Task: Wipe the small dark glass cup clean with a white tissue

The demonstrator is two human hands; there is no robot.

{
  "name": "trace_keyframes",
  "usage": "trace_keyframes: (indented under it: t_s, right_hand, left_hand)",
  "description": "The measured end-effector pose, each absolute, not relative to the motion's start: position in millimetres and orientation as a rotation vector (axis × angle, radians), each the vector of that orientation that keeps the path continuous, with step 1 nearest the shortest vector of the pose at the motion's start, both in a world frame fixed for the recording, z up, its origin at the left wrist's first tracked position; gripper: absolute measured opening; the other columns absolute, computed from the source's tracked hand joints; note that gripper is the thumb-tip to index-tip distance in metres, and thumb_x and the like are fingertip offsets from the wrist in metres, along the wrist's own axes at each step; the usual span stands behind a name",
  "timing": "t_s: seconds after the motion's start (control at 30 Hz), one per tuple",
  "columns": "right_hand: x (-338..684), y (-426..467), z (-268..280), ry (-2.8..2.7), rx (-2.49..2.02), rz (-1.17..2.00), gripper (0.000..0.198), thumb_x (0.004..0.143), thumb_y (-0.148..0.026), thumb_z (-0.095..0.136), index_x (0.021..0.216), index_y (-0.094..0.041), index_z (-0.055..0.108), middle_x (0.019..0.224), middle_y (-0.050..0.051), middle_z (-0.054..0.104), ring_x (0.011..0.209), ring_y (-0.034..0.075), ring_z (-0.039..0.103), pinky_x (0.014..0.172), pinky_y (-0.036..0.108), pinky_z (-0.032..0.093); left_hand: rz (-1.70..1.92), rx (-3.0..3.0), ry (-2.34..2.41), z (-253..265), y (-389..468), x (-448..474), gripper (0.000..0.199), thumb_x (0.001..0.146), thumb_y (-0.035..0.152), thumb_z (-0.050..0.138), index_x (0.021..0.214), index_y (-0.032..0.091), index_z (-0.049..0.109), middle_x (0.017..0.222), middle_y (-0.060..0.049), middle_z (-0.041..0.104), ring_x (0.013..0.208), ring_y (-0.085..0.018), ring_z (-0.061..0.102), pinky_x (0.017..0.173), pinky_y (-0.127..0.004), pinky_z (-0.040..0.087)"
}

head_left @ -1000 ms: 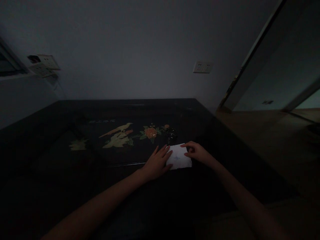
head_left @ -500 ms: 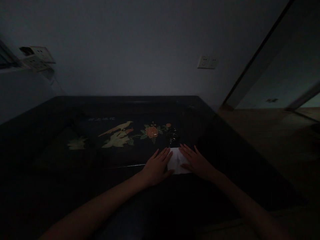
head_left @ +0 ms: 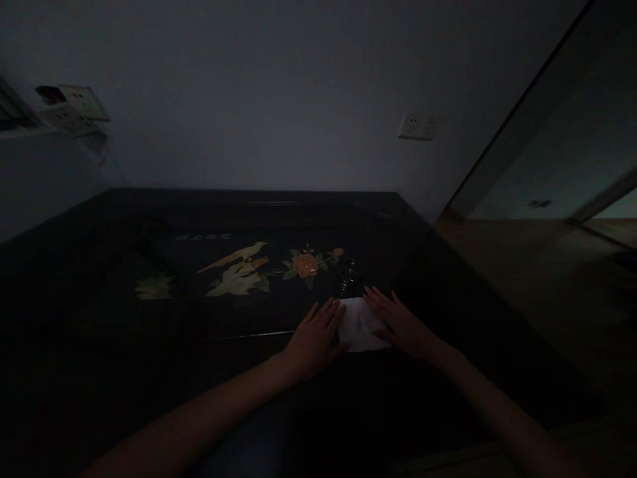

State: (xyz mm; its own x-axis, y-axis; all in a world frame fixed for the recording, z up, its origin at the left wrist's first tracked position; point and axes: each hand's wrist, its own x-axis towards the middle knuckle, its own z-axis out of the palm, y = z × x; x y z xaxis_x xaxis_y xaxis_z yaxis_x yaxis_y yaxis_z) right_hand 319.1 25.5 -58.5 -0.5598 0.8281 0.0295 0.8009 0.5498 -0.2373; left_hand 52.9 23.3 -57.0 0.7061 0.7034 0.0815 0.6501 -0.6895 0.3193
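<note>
Nearest, two forearms reach in toward the orange flower (head_left: 305, 265) pictured on the dark counter (head_left: 308, 219). The left hand (head_left: 316, 337) lies just on the near side of that flower, palm down with fingers extended, its fingertips and thumb on the left edge of a white sheet (head_left: 362, 325). The right hand (head_left: 401, 324), farther to the near right of the flower, is likewise flattened and unclenched, covering the sheet's right edge; neither hand grips anything, both merely press.

The sheet itself lies on the counter to the near right of the flower. It looks like thin paper or tissue: probably very light, limp, easily creased or torn, and apt to slide on this glossy surface. The sides or corners seem the best places to take hold, by a light pinch; gloom hides any fine folds.

Just right of the flower lies a shiny looped object (head_left: 350, 269), too dim to identify, close beyond the sheet. To the flower's left is a pale bird figure (head_left: 239, 255). Well right of the flower, the counter ends at a slanting edge, with the floor (head_left: 497, 265) past it, so sideways reach looks generous. Behind the flower, the counter's far edge meets the wall (head_left: 249, 99), which bounds forward movement; a socket plate (head_left: 418, 126) sits up to the right.
</note>
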Motion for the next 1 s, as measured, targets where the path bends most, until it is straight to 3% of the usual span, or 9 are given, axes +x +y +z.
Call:
trace_keyframes:
  t_s: [0.17,0.4,0.53,0.63,0.7,0.77,0.83,0.87,1.0]
  right_hand:
    - [310,16,-59,-2.643,-1.387,0.288,0.063,0.097,-0.049,0.034,0.152,-0.027,0.012,0.158,0.011,0.023,0.146,0.027,0.020,0.114,0.059,0.022]
    - [309,20,-64,-2.707,-1.412,0.286,0.067,0.094,-0.050,0.042,0.152,-0.027,0.016,0.157,0.012,0.024,0.145,0.029,0.023,0.113,0.064,0.019]
    - [307,20,-51,-2.678,-1.356,0.211,0.066,0.093,-0.049,0.045,0.149,-0.021,0.026,0.155,0.016,0.030,0.144,0.031,0.025,0.111,0.065,0.022]
    - [287,12,-36,-2.605,-1.176,0.063,0.057,0.093,-0.044,0.047,0.143,-0.019,0.037,0.149,0.017,0.042,0.140,0.031,0.035,0.111,0.062,0.026]
    - [265,2,-28,-2.543,-1.014,0.033,0.042,0.093,-0.037,0.050,0.132,-0.019,0.050,0.137,0.016,0.055,0.128,0.028,0.050,0.107,0.055,0.035]
    - [238,-7,-24,-2.429,-0.925,0.084,0.020,0.091,-0.030,0.053,0.106,-0.019,0.060,0.112,0.014,0.067,0.105,0.025,0.061,0.091,0.043,0.048]
    - [212,-14,-25,-2.342,-0.922,0.191,0.007,0.088,-0.025,0.056,0.084,-0.019,0.056,0.087,0.009,0.066,0.082,0.020,0.061,0.072,0.033,0.050]
    - [201,-16,-27,-2.315,-0.914,0.230,0.012,0.086,-0.024,0.057,0.076,-0.020,0.052,0.076,0.005,0.062,0.072,0.018,0.057,0.063,0.029,0.046]
    - [173,-16,-47,-2.351,-0.825,0.210,0.024,0.084,-0.017,0.055,0.064,-0.022,0.042,0.060,-0.002,0.050,0.055,0.012,0.043,0.051,0.025,0.030]
  left_hand:
    - [0.262,2.734,1.021,-59,26,55,0.069,0.093,0.044,0.045,0.149,0.010,0.024,0.157,-0.016,0.023,0.147,-0.026,0.018,0.118,-0.047,0.021]
    - [0.251,2.700,1.014,-64,26,59,0.070,0.092,0.048,0.045,0.147,0.008,0.028,0.155,-0.019,0.027,0.146,-0.028,0.022,0.118,-0.048,0.020]
    - [0.352,2.667,0.994,-53,27,51,0.069,0.091,0.043,0.050,0.148,0.011,0.025,0.156,-0.019,0.025,0.146,-0.029,0.022,0.116,-0.052,0.022]
    - [0.496,2.656,0.961,-32,22,32,0.056,0.091,0.032,0.051,0.142,0.016,0.035,0.151,-0.016,0.038,0.142,-0.029,0.031,0.115,-0.055,0.022]
    - [0.617,2.606,0.922,-19,14,16,0.038,0.092,0.025,0.048,0.129,0.018,0.049,0.137,-0.013,0.054,0.128,-0.025,0.049,0.110,-0.048,0.033]
    - [0.726,2.486,0.954,-14,4,1,0.018,0.090,0.021,0.046,0.101,0.017,0.059,0.108,-0.009,0.066,0.102,-0.021,0.060,0.090,-0.035,0.047]
    - [0.826,2.308,1.042,-18,-5,-9,0.013,0.087,0.019,0.045,0.078,0.017,0.053,0.079,-0.004,0.060,0.075,-0.015,0.057,0.069,-0.027,0.046]
    - [0.855,2.226,1.083,-23,-9,-12,0.017,0.086,0.018,0.044,0.070,0.018,0.047,0.070,-0.001,0.054,0.066,-0.013,0.052,0.061,-0.025,0.042]
    - [0.838,2.148,1.067,-43,-13,-19,0.028,0.080,0.016,0.044,0.058,0.021,0.027,0.055,0.006,0.033,0.052,-0.009,0.034,0.051,-0.022,0.026]
